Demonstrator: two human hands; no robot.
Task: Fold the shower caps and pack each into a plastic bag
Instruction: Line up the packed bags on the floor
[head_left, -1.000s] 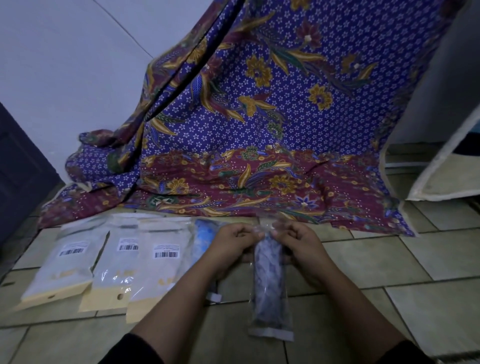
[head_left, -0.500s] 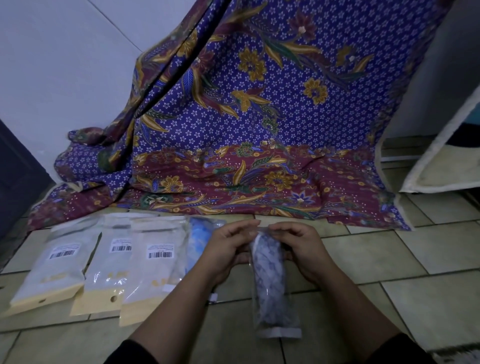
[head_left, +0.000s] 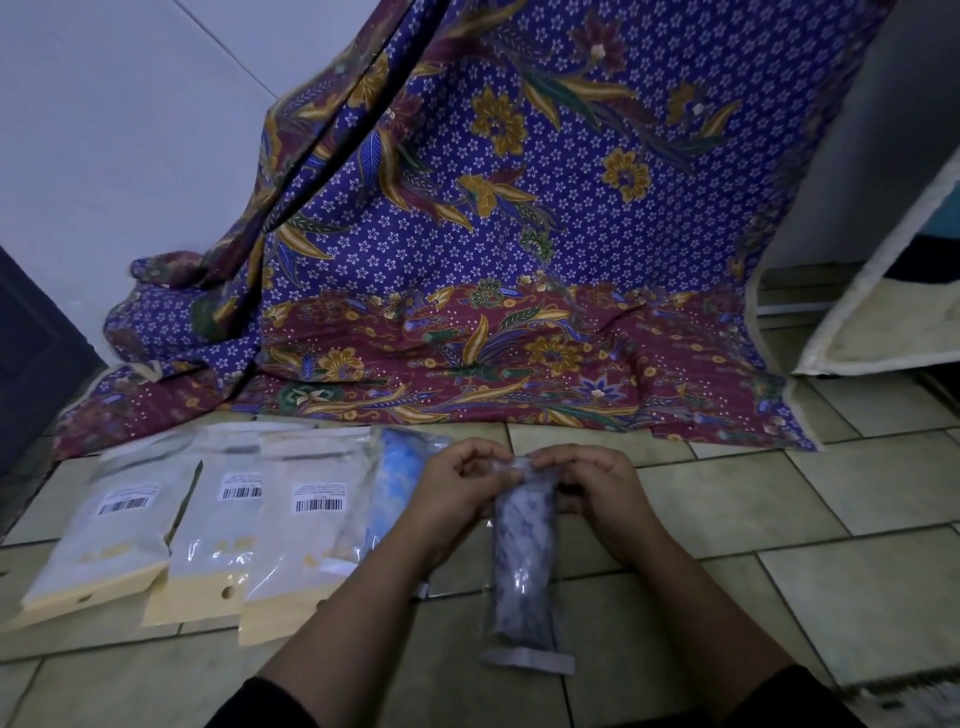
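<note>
A narrow clear plastic bag (head_left: 524, 639) lies lengthwise on the tiled floor with a folded grey-patterned shower cap (head_left: 523, 561) inside it. My left hand (head_left: 457, 499) and my right hand (head_left: 597, 499) both pinch the bag's far open end, fingertips close together at the top edge. To the left lies another clear bag with a blue shower cap (head_left: 392, 483), partly hidden behind my left hand. Three flat packets with barcode labels (head_left: 228, 519) lie side by side further left.
A purple and maroon floral cloth (head_left: 493, 260) hangs against the wall and spreads onto the floor behind the bags. A pale mat (head_left: 883, 332) leans at the right. A dark panel (head_left: 31, 353) stands at the far left. A rug edge (head_left: 909, 696) shows at bottom right.
My two hands have drawn closer together at the bag's top end, and the bag's mouth looks more pinched flat. The view has shifted slightly; the bag stays on the floor.
</note>
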